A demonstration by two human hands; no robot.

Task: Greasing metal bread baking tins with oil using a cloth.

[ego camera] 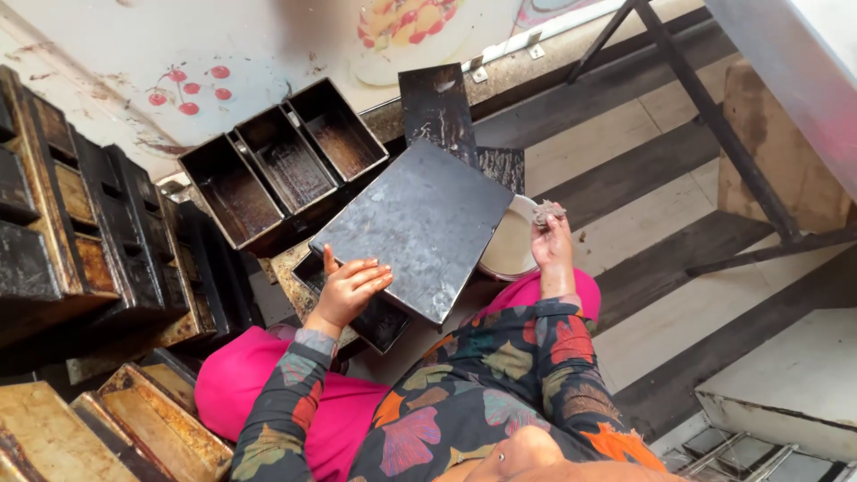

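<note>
My left hand [346, 290] grips the near left edge of a flat dark metal lid [420, 223], held tilted over a black baking tin [379, 319] that rests by my knee. My right hand [551, 245] is raised beside the lid's right edge, fingers closed on a small greyish rag [545, 212]. Under that hand sits a white bowl [509, 250], partly hidden by the lid.
A triple loaf tin [281, 161] lies just behind the lid. Stacks of blackened tins [80, 223] fill the left side, with rusty ones [134, 424] at the lower left. A metal table frame [714, 116] stands to the right on the striped floor.
</note>
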